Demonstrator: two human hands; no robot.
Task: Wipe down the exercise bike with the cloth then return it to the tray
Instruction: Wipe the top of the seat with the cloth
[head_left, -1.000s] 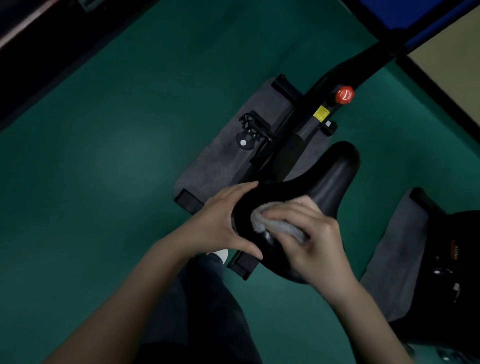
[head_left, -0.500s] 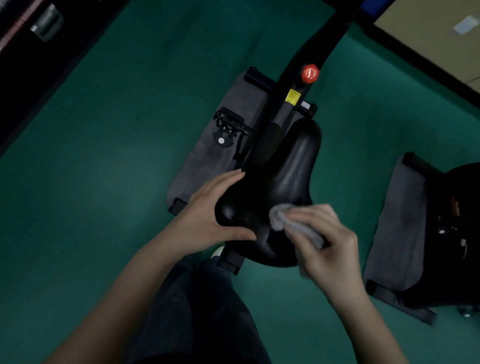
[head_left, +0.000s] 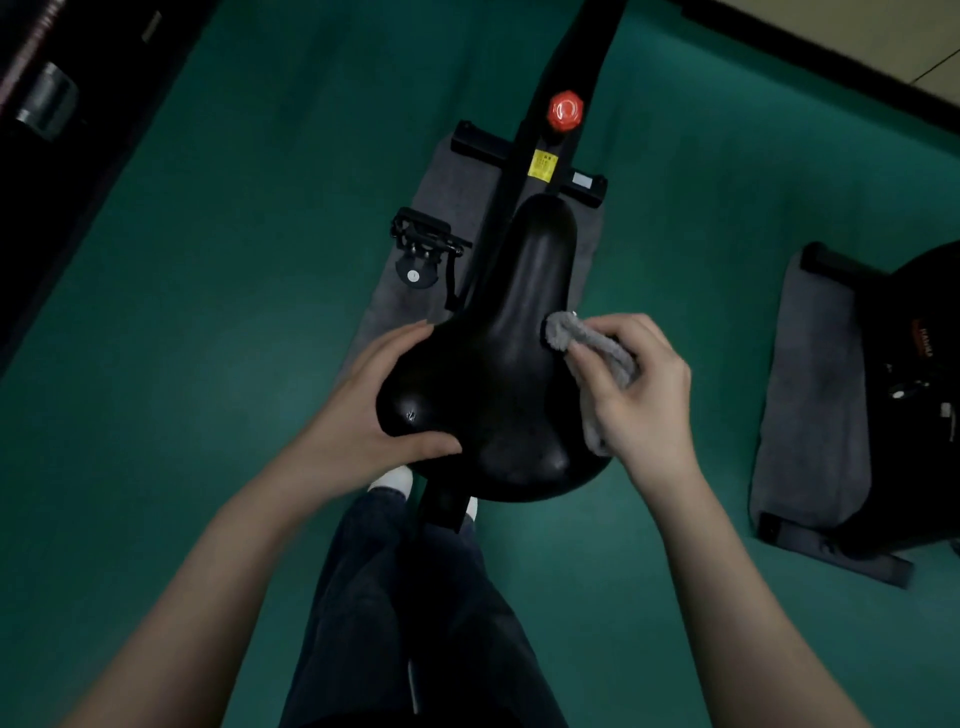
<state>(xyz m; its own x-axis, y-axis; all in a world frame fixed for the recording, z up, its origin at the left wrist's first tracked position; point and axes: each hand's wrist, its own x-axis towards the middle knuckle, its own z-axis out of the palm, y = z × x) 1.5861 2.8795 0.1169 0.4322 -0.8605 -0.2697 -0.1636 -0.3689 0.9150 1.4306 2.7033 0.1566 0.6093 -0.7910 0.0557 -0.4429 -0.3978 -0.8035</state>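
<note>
The exercise bike's black saddle (head_left: 519, 332) fills the middle of the view, its nose pointing away from me. Beyond it runs the black frame (head_left: 576, 47) with a red knob (head_left: 565, 110) and a yellow label. My left hand (head_left: 363, 415) grips the saddle's rear left edge, thumb on top. My right hand (head_left: 639, 389) is closed on a bunched grey cloth (head_left: 576, 338) and presses it against the saddle's right side. No tray is visible.
A black pedal (head_left: 423, 241) sticks out left of the frame over a grey floor mat (head_left: 457, 182). A second black machine (head_left: 914, 395) stands on another grey mat (head_left: 815, 415) at the right. Green floor surrounds everything; my legs are under the saddle.
The cloth and my right hand have slid from the saddle's rear middle over to its right side. My left hand stays on the rear left edge. The view has turned.
</note>
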